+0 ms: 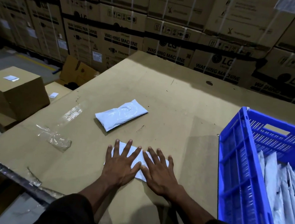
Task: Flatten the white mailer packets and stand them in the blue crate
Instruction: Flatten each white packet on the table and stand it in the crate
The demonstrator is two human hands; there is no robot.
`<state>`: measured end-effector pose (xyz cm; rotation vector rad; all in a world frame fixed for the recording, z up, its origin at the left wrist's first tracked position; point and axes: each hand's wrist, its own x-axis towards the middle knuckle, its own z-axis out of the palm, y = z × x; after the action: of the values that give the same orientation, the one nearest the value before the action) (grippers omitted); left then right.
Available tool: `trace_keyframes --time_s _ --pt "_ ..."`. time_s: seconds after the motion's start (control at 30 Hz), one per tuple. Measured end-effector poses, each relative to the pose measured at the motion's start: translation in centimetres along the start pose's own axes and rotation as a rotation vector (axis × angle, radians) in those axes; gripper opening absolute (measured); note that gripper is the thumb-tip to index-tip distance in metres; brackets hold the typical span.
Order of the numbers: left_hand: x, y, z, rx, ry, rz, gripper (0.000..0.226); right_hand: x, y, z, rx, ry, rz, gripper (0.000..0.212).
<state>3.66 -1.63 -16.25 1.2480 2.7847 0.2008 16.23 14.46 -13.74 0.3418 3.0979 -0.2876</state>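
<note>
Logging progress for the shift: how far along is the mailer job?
Done: several white packets already stand in the blue crate. In hand: the left hand and right hand press one packet flat on the cardboard tabletop. Left: a puffy packet lies beyond, untouched.

On the counter (pixel 172 100) one packet (pixel 136 158) lies near the front edge, under the left hand (pixel 120 166) and the right hand (pixel 160 174), which rest flat side by side. A second packet (pixel 121 114) lies behind it, apart. The crate (pixel 238 159) stands at the right, with packets (pixel 281 191) upright inside. A box (pixel 15 91) stands at the left, and stacked cartons (pixel 152 29) stand behind the counter.
</note>
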Motion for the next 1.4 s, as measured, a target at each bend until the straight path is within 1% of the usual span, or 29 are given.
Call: trace_keyframes --time_s 0.07,0.17,0.2,0.23,0.27,0.33,0.4,0.47,0.5,0.57,0.6,0.63,0.7,0.77,0.83,0.87,0.9,0.97,1.0,1.07,1.13,1.2,1.23,1.3,1.33,1.4 --pt "0.0 0.1 -0.8 -0.038 -0.019 -0.019 0.075 -1.2 0.5 -0.4 0.010 -0.011 -0.073 0.064" --pt "0.3 0.8 -2.0 -0.135 -0.110 -0.063 0.100 -2.0 1.6 -1.3 -0.066 -0.002 -0.144 0.060" --pt "0.1 0.8 -2.3 -0.155 -0.121 -0.045 0.105 -1.9 1.7 -1.7 -0.084 -0.010 -0.148 0.058" --pt "-0.4 0.5 -2.4 -0.172 -0.121 -0.010 0.105 -1.8 1.6 -2.1 -0.093 -0.017 -0.151 0.056" --pt "-1.0 0.1 -2.3 -0.161 -0.081 0.048 0.101 -1.5 1.3 -2.6 -0.088 -0.028 -0.143 0.055" --pt "-2.0 -0.8 -1.8 -0.059 0.039 0.164 0.085 -1.0 0.6 -3.6 -0.043 -0.045 -0.102 0.056" --pt "-2.2 -0.8 -1.8 0.009 0.154 0.216 0.061 -0.8 0.4 -4.0 0.037 -0.035 -0.048 0.059" --pt "-1.8 -0.1 -2.5 0.040 0.247 0.225 0.038 -0.7 0.3 -4.2 0.096 -0.040 -0.040 0.063" --pt "-1.5 0.2 -2.9 0.039 0.278 0.211 0.034 -0.7 0.2 -4.3 0.120 -0.025 -0.063 0.064" --pt "-0.8 0.3 -3.8 0.039 0.270 0.162 0.037 -0.6 -0.1 -4.7 0.129 0.069 -0.165 0.056" --pt "-0.3 0.3 -4.4 0.050 0.264 0.163 0.036 -0.6 -0.4 -5.1 0.103 0.131 -0.226 0.051" --pt "0.5 0.2 -4.8 0.073 0.294 0.182 0.032 -0.6 -0.7 -5.6 0.059 0.170 -0.285 0.048" --pt "2.2 0.1 -6.3 0.114 0.345 0.213 0.019 -0.8 -1.2 -6.7 -0.052 0.178 -0.362 0.042" --pt "4.2 -0.1 -7.8 0.131 0.395 0.281 0.022 -0.9 -1.1 -7.3 -0.176 0.174 -0.409 0.027" --pt "5.9 0.0 -8.9 0.174 0.465 0.387 0.012 -0.6 -0.5 -8.1 -0.280 0.142 -0.392 0.021" --pt "6.6 0.1 -9.4 0.192 0.486 0.435 0.020 -0.4 -0.1 -8.8 -0.303 0.118 -0.365 0.022" --pt "7.3 0.3 -9.6 0.201 0.510 0.491 0.029 -0.1 0.2 -9.6 -0.312 0.101 -0.347 0.028" --pt "8.1 1.0 -10.7 0.217 0.540 0.558 0.042 0.4 0.5 -11.3 -0.321 0.069 -0.342 0.043" --pt "8.2 1.5 -11.1 0.236 0.542 0.591 0.044 0.5 0.6 -12.0 -0.339 0.070 -0.342 0.044" --pt "8.9 2.4 -11.8 0.231 0.581 0.665 0.039 0.6 0.9 -13.3 -0.376 0.078 -0.310 0.037" --pt "9.6 3.5 -12.7 0.212 0.641 0.715 0.039 0.3 1.3 -14.4 -0.335 0.118 -0.260 0.038" --pt "9.9 5.2 -14.0 0.176 0.723 0.717 0.033 -0.4 1.9 -15.9 -0.278 0.174 -0.200 0.047" --pt "9.7 6.2 -14.6 0.145 0.769 0.693 0.032 -0.9 2.2 -16.7 -0.246 0.213 -0.172 0.056" --pt "9.6 8.9 -16.1 0.085 0.856 0.646 0.044 -2.2 3.4 -18.8 -0.195 0.296 -0.114 0.074" --pt "9.4 10.3 -16.9 0.051 0.870 0.633 0.050 -2.9 4.0 -19.7 -0.170 0.330 -0.083 0.076" --pt "9.4 13.5 -18.1 -0.015 0.870 0.644 0.054 -4.5 5.7 -21.8 -0.142 0.386 -0.029 0.070"
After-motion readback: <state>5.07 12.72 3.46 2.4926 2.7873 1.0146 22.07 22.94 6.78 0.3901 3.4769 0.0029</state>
